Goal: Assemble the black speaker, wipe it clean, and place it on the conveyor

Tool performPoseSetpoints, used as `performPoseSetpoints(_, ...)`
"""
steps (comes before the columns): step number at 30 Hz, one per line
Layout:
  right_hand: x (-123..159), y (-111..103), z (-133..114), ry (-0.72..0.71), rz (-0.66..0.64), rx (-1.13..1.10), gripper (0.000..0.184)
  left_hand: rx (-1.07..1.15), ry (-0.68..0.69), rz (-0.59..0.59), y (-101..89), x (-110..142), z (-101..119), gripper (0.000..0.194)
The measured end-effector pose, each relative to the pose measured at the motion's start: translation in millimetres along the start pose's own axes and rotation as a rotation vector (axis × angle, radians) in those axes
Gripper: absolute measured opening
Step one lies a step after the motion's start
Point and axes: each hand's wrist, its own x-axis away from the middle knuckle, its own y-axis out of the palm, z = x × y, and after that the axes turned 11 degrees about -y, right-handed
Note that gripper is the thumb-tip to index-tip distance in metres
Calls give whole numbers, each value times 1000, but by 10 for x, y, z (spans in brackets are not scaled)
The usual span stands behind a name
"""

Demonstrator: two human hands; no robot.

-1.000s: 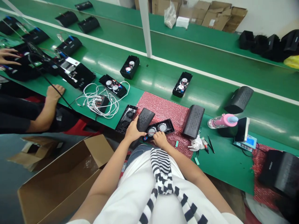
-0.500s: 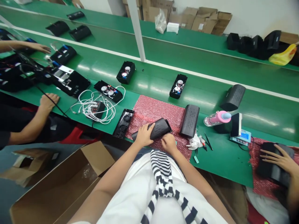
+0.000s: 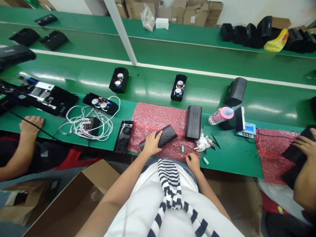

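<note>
1. Head view, with 12 o'clock toward the far side of the green table [image 3: 237,158]: the left hand [image 3: 152,144] lies over a black speaker [image 3: 168,134] and grasps it, fingers bent across its top; the underside of that grip is hidden.
2. The black speaker rests aslant on red bubble wrap [image 3: 158,112]. From the left hand's fingers, its longer visible part runs out toward 2 o'clock, and a shorter end pokes out at 9 o'clock.
3. The right hand [image 3: 193,162] is at 4 o'clock from the left hand, at the wrap's near edge and apart from the black speaker. Its fingers are curled; whether anything small is pinched between them cannot be told. From these fingers, the black speaker lies at 10 o'clock.
4. Near the right hand are two small strips: a green strip [image 3: 182,149] on the wrap toward 11 o'clock, and a pale strip [image 3: 205,160] just beside it at 3 o'clock.
5. A crumpled white tissue [image 3: 202,144] lies at 1 o'clock from the right hand, with a pink-topped bottle [image 3: 221,115] farther out that way.
6. From the black speaker, a second speaker [image 3: 194,122] is at 2 o'clock, a black shell [image 3: 123,136] at 9 o'clock, and a case with round white parts [image 3: 179,88] at 1 o'clock.
7. Tangled white cables [image 3: 82,123] sit at 10 o'clock from the left hand; beyond them, another person's hand [image 3: 32,125] rests on the table.
</note>
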Motion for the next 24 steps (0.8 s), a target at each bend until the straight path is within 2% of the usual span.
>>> performPoseSetpoints(10,-195,2,-143,-37,-114,-58,17,-46,31,-6,-11,-71,-49,113)
performPoseSetpoints(19,-236,-27,-191,-57,-155,-57,20,-80,7,49,40,-4,49,106)
performPoseSetpoints(22,-373,-27,-291,-61,-147,-61,18,-72,-5,65,53,24,73,107)
performPoseSetpoints(24,-566,-63,-380,-77,-133,-48,17,-63,-16,77,82,71,108,105)
